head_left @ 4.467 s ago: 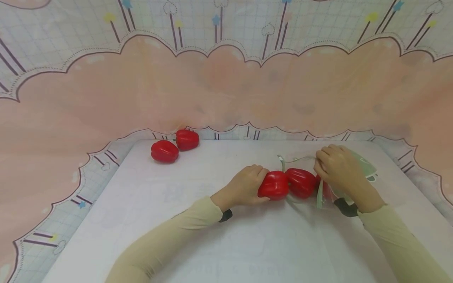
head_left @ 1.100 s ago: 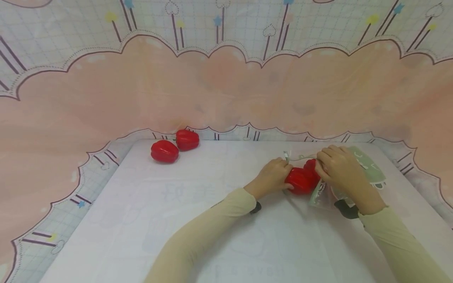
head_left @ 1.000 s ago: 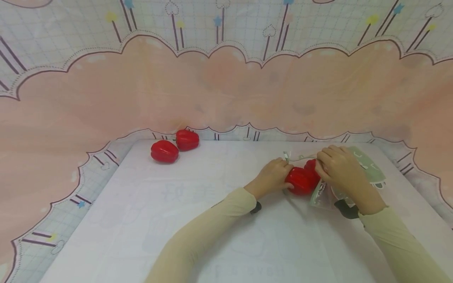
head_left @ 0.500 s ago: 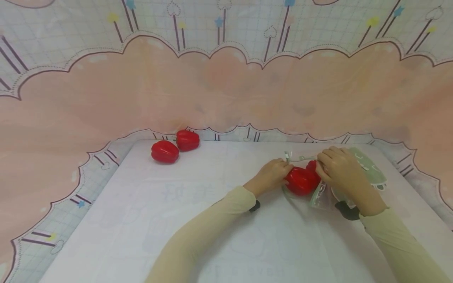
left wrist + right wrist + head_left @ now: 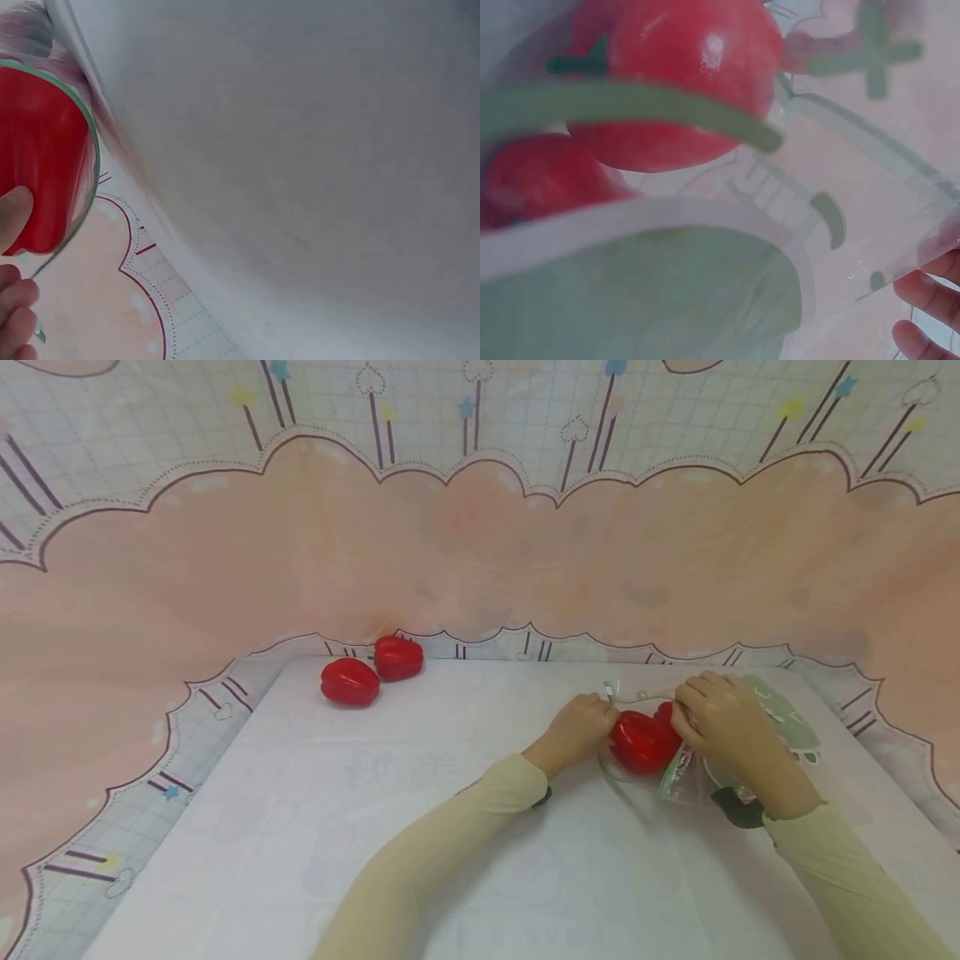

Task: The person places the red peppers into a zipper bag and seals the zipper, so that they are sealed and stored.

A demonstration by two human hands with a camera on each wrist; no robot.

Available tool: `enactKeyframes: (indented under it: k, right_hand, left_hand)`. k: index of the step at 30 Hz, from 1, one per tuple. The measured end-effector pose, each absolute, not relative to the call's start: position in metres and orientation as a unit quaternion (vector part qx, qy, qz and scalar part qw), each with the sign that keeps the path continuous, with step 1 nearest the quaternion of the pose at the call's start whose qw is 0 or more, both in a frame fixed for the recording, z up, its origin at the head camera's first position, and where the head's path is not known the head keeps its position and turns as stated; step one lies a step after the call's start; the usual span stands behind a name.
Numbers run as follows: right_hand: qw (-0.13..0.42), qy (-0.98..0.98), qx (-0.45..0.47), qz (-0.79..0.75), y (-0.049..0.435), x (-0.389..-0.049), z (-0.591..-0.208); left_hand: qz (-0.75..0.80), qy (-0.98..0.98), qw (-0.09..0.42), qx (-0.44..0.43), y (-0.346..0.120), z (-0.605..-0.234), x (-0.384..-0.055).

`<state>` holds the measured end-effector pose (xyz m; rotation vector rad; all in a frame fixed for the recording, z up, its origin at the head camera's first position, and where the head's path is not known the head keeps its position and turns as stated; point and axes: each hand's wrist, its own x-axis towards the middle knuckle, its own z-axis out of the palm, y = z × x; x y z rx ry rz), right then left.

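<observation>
My left hand (image 5: 581,731) is at a red bell pepper (image 5: 640,743) in the mouth of a clear zip bag (image 5: 678,789). In the left wrist view the thumb (image 5: 15,210) lies on the pepper, the other fingers are curled below, and the bag's green rim curves around the pepper. With its fingers bent, my right hand (image 5: 723,727) grips the bag's upper edge. A second red pepper (image 5: 664,712) shows partly beside it. In the right wrist view, red peppers (image 5: 697,82) with a green stem appear through the printed plastic.
Two more red bell peppers, one (image 5: 350,682) in front and one (image 5: 398,657) behind, lie at the far left of the white table (image 5: 450,827). A patterned peach curtain (image 5: 480,560) rises behind the table's back edge.
Over the last seconds my left hand has moved right, and the peppers at the bag's mouth have shifted right, further into it. My right hand has kept its grip at nearly the same place.
</observation>
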<state>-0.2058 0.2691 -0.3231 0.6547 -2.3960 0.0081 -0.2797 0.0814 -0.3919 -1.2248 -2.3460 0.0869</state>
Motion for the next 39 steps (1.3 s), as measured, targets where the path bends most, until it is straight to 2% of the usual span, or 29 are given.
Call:
enactKeyframes:
  k: [4, 13, 17, 26, 33, 39]
  right_hand:
    - [0.321, -0.914, 0.247, 0.008, 0.269, -0.206, -0.324]
    - [0.317, -0.916, 0.247, 0.008, 0.269, -0.206, -0.324]
    - [0.316, -0.916, 0.246, 0.009, 0.269, -0.207, -0.324]
    - [0.314, -0.917, 0.244, 0.009, 0.269, -0.206, -0.325]
    - [0.303, -0.922, 0.241, 0.018, 0.270, -0.204, -0.323]
    - [0.296, -0.925, 0.237, 0.018, 0.270, -0.203, -0.322]
  left_hand:
    - [0.001, -0.862, 0.245, -0.444, 0.076, -0.393, -0.280]
    - [-0.001, -0.881, 0.178, -0.438, 0.048, -0.384, -0.279]
    - [0.015, -0.886, 0.166, -0.433, 0.030, -0.377, -0.276]
    - [0.012, -0.878, 0.180, -0.444, -0.018, -0.360, -0.265]
    - [0.013, -0.898, 0.186, -0.399, -0.059, -0.351, -0.264]
    - [-0.016, -0.909, 0.212, -0.358, -0.097, -0.345, -0.269]
